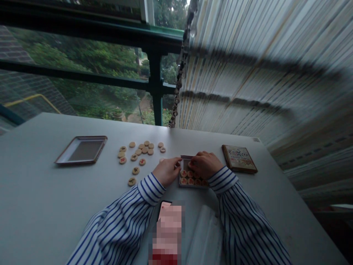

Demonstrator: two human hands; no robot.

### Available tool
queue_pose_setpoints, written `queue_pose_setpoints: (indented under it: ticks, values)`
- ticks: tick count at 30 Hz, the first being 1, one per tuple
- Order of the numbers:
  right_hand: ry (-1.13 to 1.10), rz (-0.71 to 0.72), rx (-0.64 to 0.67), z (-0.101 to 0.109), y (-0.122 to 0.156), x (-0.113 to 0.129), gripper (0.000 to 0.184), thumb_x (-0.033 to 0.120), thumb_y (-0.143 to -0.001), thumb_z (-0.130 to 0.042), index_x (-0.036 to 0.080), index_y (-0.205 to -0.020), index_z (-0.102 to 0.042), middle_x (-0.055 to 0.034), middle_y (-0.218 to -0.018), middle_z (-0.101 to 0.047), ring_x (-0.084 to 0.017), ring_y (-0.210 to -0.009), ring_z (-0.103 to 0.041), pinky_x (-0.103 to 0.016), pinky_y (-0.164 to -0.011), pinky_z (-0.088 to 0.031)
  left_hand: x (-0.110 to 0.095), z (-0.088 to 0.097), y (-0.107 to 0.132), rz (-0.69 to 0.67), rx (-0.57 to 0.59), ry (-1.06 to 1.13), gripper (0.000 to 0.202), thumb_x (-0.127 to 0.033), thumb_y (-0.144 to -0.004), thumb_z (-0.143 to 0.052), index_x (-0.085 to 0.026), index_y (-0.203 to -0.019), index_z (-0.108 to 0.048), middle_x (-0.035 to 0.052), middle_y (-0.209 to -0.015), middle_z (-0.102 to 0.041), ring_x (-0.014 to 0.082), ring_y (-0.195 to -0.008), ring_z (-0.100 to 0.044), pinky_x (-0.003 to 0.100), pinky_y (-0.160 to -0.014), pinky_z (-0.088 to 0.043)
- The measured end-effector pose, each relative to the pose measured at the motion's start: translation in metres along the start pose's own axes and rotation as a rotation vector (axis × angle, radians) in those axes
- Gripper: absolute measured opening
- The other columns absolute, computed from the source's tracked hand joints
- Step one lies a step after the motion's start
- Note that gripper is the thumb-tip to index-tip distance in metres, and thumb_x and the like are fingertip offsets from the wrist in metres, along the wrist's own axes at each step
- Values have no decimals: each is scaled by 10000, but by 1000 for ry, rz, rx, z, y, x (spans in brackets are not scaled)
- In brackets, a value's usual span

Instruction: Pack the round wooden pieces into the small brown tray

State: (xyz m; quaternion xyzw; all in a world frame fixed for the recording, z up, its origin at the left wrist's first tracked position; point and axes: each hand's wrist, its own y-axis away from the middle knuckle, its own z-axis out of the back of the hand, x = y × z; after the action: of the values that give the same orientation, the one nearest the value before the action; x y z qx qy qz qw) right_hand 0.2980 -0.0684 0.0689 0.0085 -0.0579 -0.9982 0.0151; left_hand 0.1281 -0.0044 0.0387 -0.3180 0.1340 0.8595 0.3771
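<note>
A small open box (185, 159) lies on the white table (55, 206), with round wooden game pieces (186, 177) packed in rows inside it. My left hand (167, 170) rests at the box's left edge, fingers pinched against its rim. My right hand (204, 164) lies curled over the box, fingertips on the pieces inside. What each hand holds, if anything, is hidden. Several loose round pieces (139, 153) with red or dark marks are scattered left of the box.
An empty lid or tray (82, 150) lies at the left. A printed flat box cover (239, 158) sits to the right of my hands. A phone (164, 207) and folded white paper (205, 235) lie near me. Window and blinds stand behind the table.
</note>
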Motion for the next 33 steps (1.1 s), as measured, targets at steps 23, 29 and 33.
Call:
queue_pose_setpoints:
  ticks: [23,29,33]
  values:
    - [-34,1,58,-5,-2,1,311,447,-810,-402,263,-915,-629,-55,-951,-588,-197,-916,-501,-322,-755,-333,-3,0,2,-3,3,2,385,-163,-731,-456,-167,-1108,-534,59,-898,-666,153,-774,-616,255,-718,-460]
    - [-38,9,51,-2,-1,1,305,453,-809,-409,268,-922,-623,-49,-942,-589,-201,-905,-506,-330,-742,-337,-3,1,2,2,14,3,384,-164,-733,-460,-160,-1110,-533,66,-914,-663,155,-782,-615,258,-725,-459]
    - [-34,3,70,0,-1,1,297,436,-813,-417,262,-942,-619,-59,-958,-588,-200,-922,-502,-323,-745,-331,-2,0,2,-1,11,4,377,-171,-736,-460,-169,-1105,-535,60,-913,-662,151,-784,-611,256,-730,-456]
